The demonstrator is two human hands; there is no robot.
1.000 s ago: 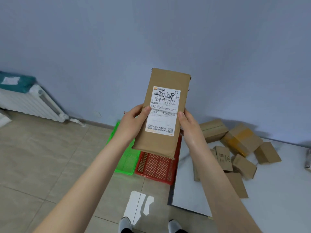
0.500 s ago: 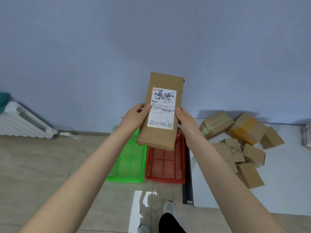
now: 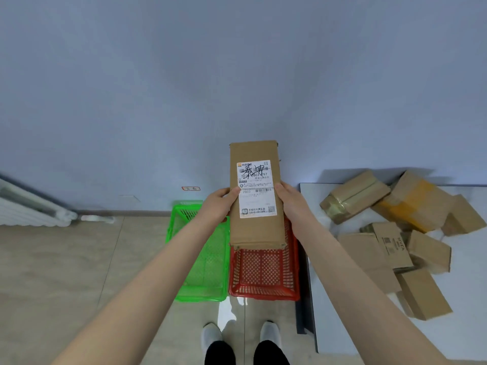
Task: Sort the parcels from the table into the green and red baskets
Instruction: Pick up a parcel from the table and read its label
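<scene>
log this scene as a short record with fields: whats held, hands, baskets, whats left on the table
held item: long cardboard parcel, upright, white label facing the camera
left hand: grips the parcel's left edge, thumb on the front
right hand: grips its right edge, thumb on the front
position: in the air, lower end overlapping the red basket in view
baskets: green basket left of red, side by side on the floor; visible parts hold no parcels
table: right of the baskets, pile of cardboard parcels on it
</scene>
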